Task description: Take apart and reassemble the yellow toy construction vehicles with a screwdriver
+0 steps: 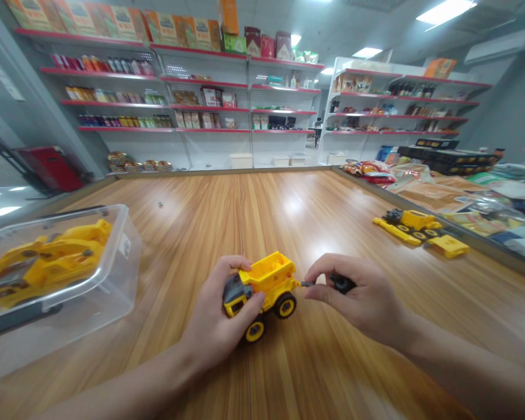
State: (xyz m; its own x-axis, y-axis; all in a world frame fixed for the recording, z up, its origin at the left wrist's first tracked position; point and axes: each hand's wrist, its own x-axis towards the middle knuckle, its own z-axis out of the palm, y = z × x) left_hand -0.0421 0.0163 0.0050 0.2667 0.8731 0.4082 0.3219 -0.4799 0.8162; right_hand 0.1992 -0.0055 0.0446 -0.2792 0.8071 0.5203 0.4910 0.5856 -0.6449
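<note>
A yellow toy dump truck [273,274] with a dark grey cab roof and black tyres stands in front of me at the table's middle. My left hand [221,312] is closed round its cab end, thumb on the near side and fingers over the far side. My right hand [359,291] pinches a small screwdriver with a black handle [342,283]. Its grey tip meets the yellow piece at the truck's rear; whether a screw sits there is too small to tell. My right fingers hide part of the tool.
At the left stands a clear plastic box [131,256] holding yellow toy vehicles. Loose yellow toy parts [420,224] lie on the right of the wooden table [192,233]. A small grey bit [160,204] lies far left. Packaged goods [370,172] border the right edge; stocked shelves [210,108] stand beyond.
</note>
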